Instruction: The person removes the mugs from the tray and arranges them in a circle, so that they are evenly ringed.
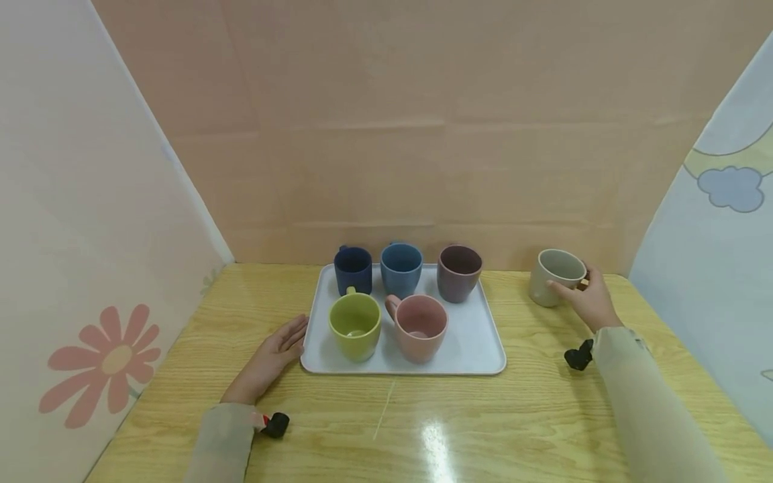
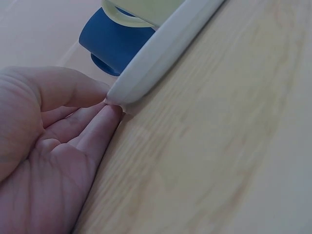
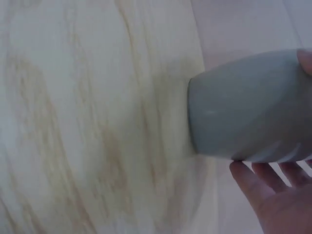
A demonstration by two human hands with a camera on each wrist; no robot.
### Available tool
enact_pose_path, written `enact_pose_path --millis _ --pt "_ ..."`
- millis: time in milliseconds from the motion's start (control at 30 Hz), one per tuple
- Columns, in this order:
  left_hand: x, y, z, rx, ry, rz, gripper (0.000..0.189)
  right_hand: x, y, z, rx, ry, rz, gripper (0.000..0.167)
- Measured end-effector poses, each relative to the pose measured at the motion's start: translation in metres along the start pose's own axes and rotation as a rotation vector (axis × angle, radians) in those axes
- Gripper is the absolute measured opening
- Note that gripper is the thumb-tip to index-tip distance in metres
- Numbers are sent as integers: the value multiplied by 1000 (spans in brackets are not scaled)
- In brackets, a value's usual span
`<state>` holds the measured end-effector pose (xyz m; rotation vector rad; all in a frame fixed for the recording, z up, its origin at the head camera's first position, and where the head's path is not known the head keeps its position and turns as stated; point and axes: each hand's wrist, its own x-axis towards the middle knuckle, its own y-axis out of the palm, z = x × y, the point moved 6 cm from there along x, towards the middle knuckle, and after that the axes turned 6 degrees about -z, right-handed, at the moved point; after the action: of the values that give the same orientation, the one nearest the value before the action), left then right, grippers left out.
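Your right hand (image 1: 594,304) | thumb and fingers parted, gripping a pale-grey round ceramic mug (image 1: 545,290) near the wood-grain worktop (image 1: 338,429)'s back right corner (I cannot tell if its base touches) | your left hand (image 1: 268,359) | fingers nearly straight, touching a white rectangular tray (image 1: 480,339)'s left edge

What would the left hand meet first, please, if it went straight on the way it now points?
Most likely the tray: the left hand lies right at its left edge, perhaps touching it, though the exact contact is hard to judge.
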<state>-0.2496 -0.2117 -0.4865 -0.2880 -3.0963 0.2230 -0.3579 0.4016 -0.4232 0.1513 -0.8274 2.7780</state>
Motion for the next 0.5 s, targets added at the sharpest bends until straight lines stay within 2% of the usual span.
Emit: enact_pose_path --millis 67,167,267,400,500 --pt "0 0 1 1 1 1 63 -3 -1 6 -7 -1 -4 105" --pt "-1 0 2 -2 0 1 63 -11 -2 20 -19 -21 -69 103" --pt "-1 -1 2 -5 1 2 63 -24 -1 40 -49 -85 -174 90" --pt "0 -2 3 -1 12 2 63 -43 7 68 -39 -202 -338 65" --pt "2 -2 3 -1 17 2 63 -54 22 85 6 -291 -386 52"
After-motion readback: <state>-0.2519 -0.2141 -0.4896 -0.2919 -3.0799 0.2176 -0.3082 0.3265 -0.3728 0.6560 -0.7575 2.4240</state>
